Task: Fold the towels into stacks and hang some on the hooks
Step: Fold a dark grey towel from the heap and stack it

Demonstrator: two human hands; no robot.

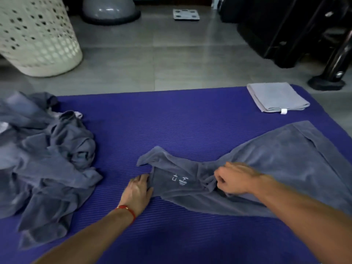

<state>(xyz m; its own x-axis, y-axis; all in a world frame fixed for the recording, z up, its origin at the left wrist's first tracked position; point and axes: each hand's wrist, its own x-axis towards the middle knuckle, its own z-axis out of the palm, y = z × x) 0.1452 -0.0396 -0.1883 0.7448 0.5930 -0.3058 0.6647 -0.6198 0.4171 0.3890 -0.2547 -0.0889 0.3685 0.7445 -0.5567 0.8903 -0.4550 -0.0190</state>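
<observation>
A dark grey towel lies crumpled across the right half of the blue mat, with a small white logo near its left end. My left hand pinches the towel's left edge, fingertips tucked under the cloth. My right hand grips a bunched fold in the towel's middle. A heap of unfolded grey towels sits on the mat's left side. One light grey folded towel with a white tag rests at the mat's far right corner.
A cream perforated laundry basket stands on the grey tile floor at the far left. Behind it are a grey dome-shaped balance trainer and a bathroom scale. Black equipment with a foot stands at the far right.
</observation>
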